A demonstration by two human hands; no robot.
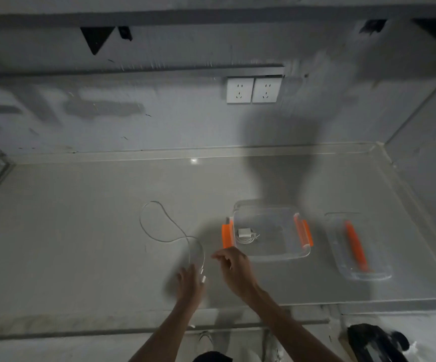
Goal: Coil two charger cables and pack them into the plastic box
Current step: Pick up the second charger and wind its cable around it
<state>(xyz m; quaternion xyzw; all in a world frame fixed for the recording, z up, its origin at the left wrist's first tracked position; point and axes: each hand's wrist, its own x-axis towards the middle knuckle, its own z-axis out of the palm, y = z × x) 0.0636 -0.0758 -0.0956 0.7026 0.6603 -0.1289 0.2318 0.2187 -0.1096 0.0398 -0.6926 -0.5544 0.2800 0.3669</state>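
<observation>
Fingers (185, 271) of the left hand (189, 283) seem to pinch the cable (185, 236) just behind its plug (203, 279) (blur makes the grip hard to read). The right hand (235, 269) hovers just beside it, fingers loosely curled and holding nothing. From the plug the cable runs away from the person, then swings left in a slack loop on the surface, so its free length lies ahead and left of both hands. The box (274, 246) sits open to the right, nearer the right hand, with one coil (247, 236) already inside. Judging by this, winding comes next, with the slack drawn in toward the left hand.
</observation>
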